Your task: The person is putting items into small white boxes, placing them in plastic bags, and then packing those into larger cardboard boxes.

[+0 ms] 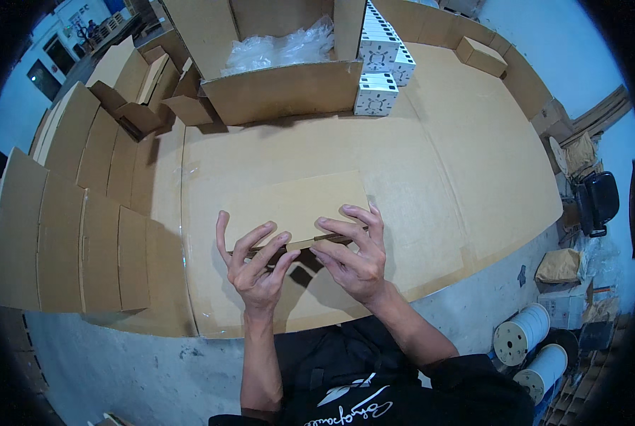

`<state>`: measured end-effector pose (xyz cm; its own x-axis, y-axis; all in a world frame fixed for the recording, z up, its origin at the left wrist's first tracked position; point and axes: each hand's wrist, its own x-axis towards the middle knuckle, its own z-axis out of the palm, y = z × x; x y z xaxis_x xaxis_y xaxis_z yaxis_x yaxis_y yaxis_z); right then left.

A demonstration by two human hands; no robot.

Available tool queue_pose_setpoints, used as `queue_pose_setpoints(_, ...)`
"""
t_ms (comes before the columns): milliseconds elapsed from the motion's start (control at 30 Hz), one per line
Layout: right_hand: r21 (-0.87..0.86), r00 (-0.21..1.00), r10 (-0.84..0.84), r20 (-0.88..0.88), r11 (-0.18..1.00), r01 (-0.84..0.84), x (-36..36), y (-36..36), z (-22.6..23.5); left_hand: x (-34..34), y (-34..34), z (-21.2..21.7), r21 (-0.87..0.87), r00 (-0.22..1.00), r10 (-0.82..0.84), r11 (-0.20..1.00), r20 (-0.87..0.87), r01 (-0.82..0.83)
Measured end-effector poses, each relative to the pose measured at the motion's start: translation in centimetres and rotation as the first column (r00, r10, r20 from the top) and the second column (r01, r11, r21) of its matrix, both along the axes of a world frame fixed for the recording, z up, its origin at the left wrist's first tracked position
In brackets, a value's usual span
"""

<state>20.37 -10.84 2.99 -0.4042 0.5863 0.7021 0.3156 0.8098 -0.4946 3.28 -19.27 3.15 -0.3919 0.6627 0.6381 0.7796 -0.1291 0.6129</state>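
Observation:
A small brown cardboard box [299, 202] lies on the cardboard-covered table in front of me, its plain broad face up. My left hand [257, 270] pinches the near edge of it between thumb and fingertips, with the little finger raised. On the same edge, just to the right, my right hand [354, 254] grips with its thumb below and fingers above. A narrow flap shows between the two hands. The underside of the box and part of its near edge are hidden by my fingers.
A large open carton [282, 92] holding transparent plastic bags [282, 50] stands at the far side. White printed boxes [376, 94] are stacked beside it. Brown cartons [62, 241] line the left. A small brown box [481, 57] lies far right; cable spools [522, 334] stand on the floor.

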Motion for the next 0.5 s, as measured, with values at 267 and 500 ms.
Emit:
queue_pose_setpoints(267,0.014,0.999,0.026,0.040,1.000,-0.027,0.19,0.45,0.56,-0.13,-0.14,-0.51,0.028,0.999,-0.049,0.998,0.024,0.048)
queue_pose_setpoints(500,-0.019,1.000,-0.014,0.013,1.000,0.015,-0.47,0.32,0.17,0.11,0.19,-0.13,0.023,1.000,-0.021,1.000,-0.005,0.021)
